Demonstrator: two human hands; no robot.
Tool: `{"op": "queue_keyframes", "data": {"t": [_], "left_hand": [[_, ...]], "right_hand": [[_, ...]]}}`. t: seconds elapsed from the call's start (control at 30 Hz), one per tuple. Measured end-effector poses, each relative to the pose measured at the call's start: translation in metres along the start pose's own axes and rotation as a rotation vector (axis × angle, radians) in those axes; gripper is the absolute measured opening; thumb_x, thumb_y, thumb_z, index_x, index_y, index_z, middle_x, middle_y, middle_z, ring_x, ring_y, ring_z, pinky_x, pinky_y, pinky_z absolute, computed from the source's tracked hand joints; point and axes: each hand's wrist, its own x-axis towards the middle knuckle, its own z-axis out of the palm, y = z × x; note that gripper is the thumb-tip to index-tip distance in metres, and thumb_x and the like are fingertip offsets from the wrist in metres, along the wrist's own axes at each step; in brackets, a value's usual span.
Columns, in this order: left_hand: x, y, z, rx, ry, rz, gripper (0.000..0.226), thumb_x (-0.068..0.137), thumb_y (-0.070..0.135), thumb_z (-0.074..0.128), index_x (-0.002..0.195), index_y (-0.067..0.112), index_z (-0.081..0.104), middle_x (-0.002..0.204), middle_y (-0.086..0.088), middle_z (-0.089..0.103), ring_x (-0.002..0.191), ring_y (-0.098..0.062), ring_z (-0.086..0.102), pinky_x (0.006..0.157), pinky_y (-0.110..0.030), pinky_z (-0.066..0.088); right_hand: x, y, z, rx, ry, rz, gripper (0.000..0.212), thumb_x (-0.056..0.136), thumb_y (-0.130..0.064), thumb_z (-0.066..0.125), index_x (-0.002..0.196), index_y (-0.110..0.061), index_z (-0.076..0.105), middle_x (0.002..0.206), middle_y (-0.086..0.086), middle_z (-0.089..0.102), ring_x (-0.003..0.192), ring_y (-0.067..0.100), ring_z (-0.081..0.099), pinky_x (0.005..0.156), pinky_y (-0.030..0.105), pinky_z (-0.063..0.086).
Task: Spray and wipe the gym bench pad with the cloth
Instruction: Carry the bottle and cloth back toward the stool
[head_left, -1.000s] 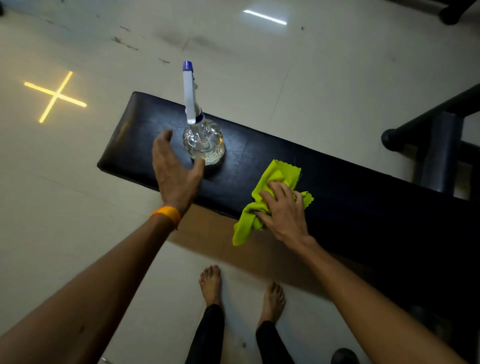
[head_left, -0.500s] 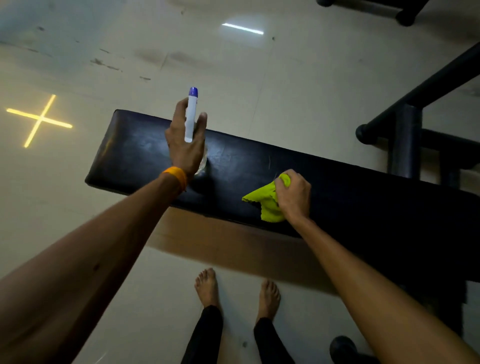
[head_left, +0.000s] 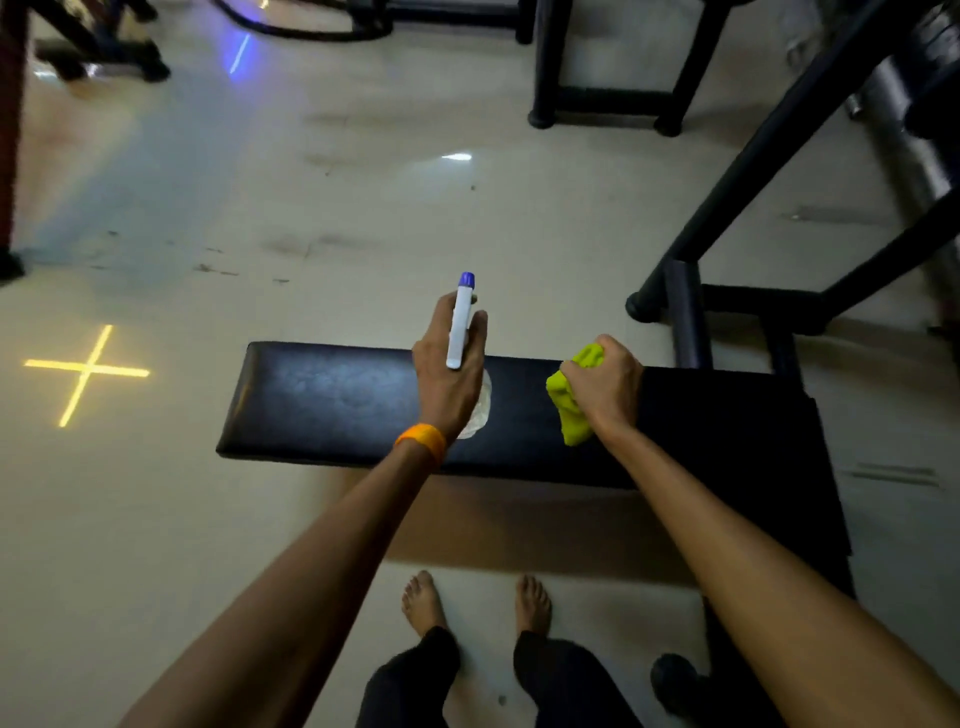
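A black padded gym bench pad (head_left: 332, 395) runs across the middle of the view. My left hand (head_left: 447, 379), with an orange wristband, grips the spray bottle (head_left: 461, 325) above the pad; its white head with a purple tip points away from me, and the clear body shows under my palm. My right hand (head_left: 605, 384) is closed on the bunched yellow-green cloth (head_left: 569, 405), held over the pad to the right of the bottle.
Black metal frame bars (head_left: 753, 176) and bench legs stand at the right and far side. Another machine's base (head_left: 602, 98) is farther back. A yellow light cross (head_left: 85, 370) glows on the pale floor at left. My bare feet (head_left: 423, 603) stand near the bench.
My left hand closed on the spray bottle and lifted it. My right hand gathered the flat cloth into a bunch and raised it. The view tilted up, showing more floor.
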Motion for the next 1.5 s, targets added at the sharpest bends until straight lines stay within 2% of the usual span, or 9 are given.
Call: {"op": "queue_keyframes", "data": {"t": [0.17, 0.3, 0.53, 0.67, 0.83, 1.0, 1.2, 1.4, 1.5], "left_hand": [[-0.011, 0.084, 0.015, 0.000, -0.041, 0.098, 0.016, 0.106, 0.022, 0.057, 0.113, 0.010, 0.062, 0.086, -0.010, 0.065, 0.070, -0.023, 0.056, 0.063, -0.033, 0.045], [-0.031, 0.138, 0.024, -0.056, -0.071, 0.188, 0.016, 0.106, 0.022, 0.056, 0.112, 0.009, 0.062, 0.084, -0.011, 0.064, 0.069, -0.024, 0.056, 0.062, -0.033, 0.046], [-0.038, 0.189, 0.031, -0.228, -0.147, 0.235, 0.005, 0.103, 0.014, 0.059, 0.105, 0.018, 0.061, 0.081, -0.006, 0.062, 0.065, -0.032, 0.057, 0.061, -0.051, 0.054], [-0.042, 0.206, 0.020, -0.310, -0.298, 0.308, 0.013, 0.102, 0.008, 0.059, 0.106, 0.020, 0.060, 0.086, -0.002, 0.062, 0.071, -0.022, 0.057, 0.066, -0.043, 0.053], [-0.047, 0.226, -0.015, -0.391, -0.483, 0.352, 0.013, 0.100, 0.002, 0.057, 0.104, 0.013, 0.060, 0.082, -0.001, 0.060, 0.069, -0.004, 0.051, 0.064, -0.015, 0.045], [-0.071, 0.235, -0.051, -0.415, -0.677, 0.436, 0.007, 0.102, 0.005, 0.054, 0.101, 0.011, 0.059, 0.084, -0.013, 0.058, 0.072, -0.020, 0.054, 0.064, -0.019, 0.045], [-0.113, 0.243, -0.089, -0.476, -0.784, 0.395, 0.010, 0.100, -0.002, 0.054, 0.097, 0.007, 0.059, 0.080, -0.008, 0.056, 0.070, -0.004, 0.051, 0.065, -0.018, 0.043], [-0.156, 0.240, -0.128, -0.494, -0.883, 0.449, 0.005, 0.098, -0.003, 0.055, 0.097, 0.001, 0.058, 0.085, -0.021, 0.057, 0.077, -0.027, 0.054, 0.067, -0.022, 0.046], [-0.180, 0.234, -0.158, -0.507, -0.929, 0.461, 0.007, 0.100, -0.001, 0.056, 0.098, 0.004, 0.059, 0.084, -0.016, 0.057, 0.074, -0.018, 0.054, 0.068, -0.021, 0.046]], "right_hand": [[-0.020, -0.031, -0.093, 0.043, 0.082, -0.044, 0.032, 0.065, -0.026, 0.064, 0.063, -0.015, 0.034, 0.065, 0.005, 0.049, 0.066, 0.033, 0.052, 0.058, 0.039, 0.044], [-0.040, -0.048, -0.147, 0.044, 0.144, -0.034, 0.023, 0.064, -0.028, 0.063, 0.067, -0.013, 0.045, 0.070, 0.008, 0.060, 0.072, 0.036, 0.060, 0.065, 0.042, 0.054], [-0.088, -0.066, -0.194, 0.065, 0.256, 0.041, 0.015, 0.079, -0.009, 0.069, 0.076, -0.012, 0.055, 0.060, -0.010, 0.048, 0.053, 0.006, 0.046, 0.044, 0.011, 0.035], [-0.116, -0.076, -0.199, 0.102, 0.369, 0.090, 0.032, 0.078, -0.012, 0.071, 0.066, -0.022, 0.044, 0.065, -0.006, 0.056, 0.065, 0.019, 0.054, 0.046, 0.015, 0.031], [-0.170, -0.099, -0.197, 0.112, 0.509, 0.189, 0.022, 0.075, -0.016, 0.070, 0.071, -0.017, 0.048, 0.064, -0.004, 0.055, 0.067, 0.025, 0.054, 0.059, 0.028, 0.035], [-0.236, -0.114, -0.195, 0.124, 0.644, 0.268, 0.030, 0.074, -0.013, 0.072, 0.065, -0.020, 0.045, 0.064, -0.006, 0.055, 0.065, 0.024, 0.054, 0.060, 0.028, 0.038], [-0.315, -0.117, -0.190, 0.117, 0.740, 0.347, 0.033, 0.079, -0.014, 0.072, 0.067, -0.021, 0.042, 0.065, -0.005, 0.052, 0.060, 0.016, 0.048, 0.055, 0.028, 0.034], [-0.385, -0.115, -0.181, 0.105, 0.858, 0.385, 0.040, 0.077, -0.012, 0.070, 0.061, -0.022, 0.035, 0.056, -0.006, 0.042, 0.055, 0.016, 0.042, 0.049, 0.027, 0.027], [-0.423, -0.112, -0.171, 0.134, 0.871, 0.423, 0.031, 0.076, -0.015, 0.070, 0.063, -0.019, 0.042, 0.058, -0.005, 0.051, 0.060, 0.022, 0.052, 0.054, 0.028, 0.037]]}}
